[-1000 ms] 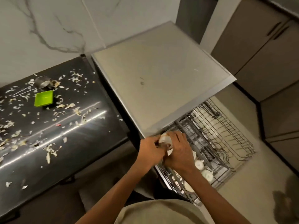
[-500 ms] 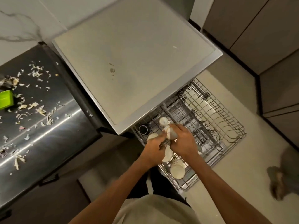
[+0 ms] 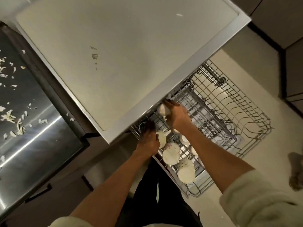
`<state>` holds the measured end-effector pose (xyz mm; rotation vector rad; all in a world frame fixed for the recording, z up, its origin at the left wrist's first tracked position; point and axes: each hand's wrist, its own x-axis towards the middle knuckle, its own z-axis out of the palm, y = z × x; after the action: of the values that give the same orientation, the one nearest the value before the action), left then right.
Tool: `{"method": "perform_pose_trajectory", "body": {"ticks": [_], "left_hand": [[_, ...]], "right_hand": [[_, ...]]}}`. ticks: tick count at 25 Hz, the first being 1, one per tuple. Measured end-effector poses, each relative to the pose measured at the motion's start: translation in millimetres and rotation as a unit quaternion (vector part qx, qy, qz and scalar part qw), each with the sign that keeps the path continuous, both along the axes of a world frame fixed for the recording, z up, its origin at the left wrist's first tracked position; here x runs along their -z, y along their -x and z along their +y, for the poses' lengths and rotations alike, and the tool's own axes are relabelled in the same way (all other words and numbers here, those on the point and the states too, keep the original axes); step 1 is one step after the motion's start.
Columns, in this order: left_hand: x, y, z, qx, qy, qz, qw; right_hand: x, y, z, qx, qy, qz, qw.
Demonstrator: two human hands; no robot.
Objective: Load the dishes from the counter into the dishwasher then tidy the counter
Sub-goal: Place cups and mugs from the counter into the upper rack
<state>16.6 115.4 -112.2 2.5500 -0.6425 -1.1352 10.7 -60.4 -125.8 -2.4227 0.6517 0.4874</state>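
Two cups (image 3: 178, 162) upended in the rack (image 3: 246, 128), right hand (image 3: 176, 117) clamped around a third cup (image 3: 162, 109), left hand (image 3: 148, 141) gripping a saucer (image 3: 161, 139).

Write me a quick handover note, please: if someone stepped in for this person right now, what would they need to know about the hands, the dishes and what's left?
Right hand: grips a small white cup at the back of the pulled-out rack.
Left hand: at the rack's near corner, beside a white dish; whether it grips it I cannot tell.
Done: two white cups lie in the rack's front row.
Left: seat the held cup, close up, then clear the food scraps off the dark counter.
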Motion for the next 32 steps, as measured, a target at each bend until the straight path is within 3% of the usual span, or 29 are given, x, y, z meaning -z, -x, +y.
{"method": "perform_pose_trajectory", "body": {"ticks": [6, 14, 19, 26, 29, 32], "left_hand": [[39, -7, 4, 0.039, -0.039, -0.058, 0.997], [60, -3, 7, 0.067, -0.053, -0.102, 0.991], [64, -2, 8, 0.079, -0.063, -0.115, 0.988], [64, 0, 9, 0.081, -0.07, -0.128, 0.986], [65, 0, 9, 0.087, -0.071, -0.138, 0.984], [65, 0, 9, 0.091, -0.076, -0.135, 0.984]], "right_hand": [[28, -23, -1, -0.092, -0.002, -0.078, 0.993], [64, -35, 3, -0.174, 0.044, -0.051, 0.982], [67, -38, 8, -0.188, 0.087, -0.006, 0.978], [77, -33, 11, -0.181, 0.105, -0.089, 0.974], [94, -37, 11, -0.16, 0.097, -0.023, 0.982], [110, -39, 9, -0.118, 0.088, -0.02, 0.989]]}}
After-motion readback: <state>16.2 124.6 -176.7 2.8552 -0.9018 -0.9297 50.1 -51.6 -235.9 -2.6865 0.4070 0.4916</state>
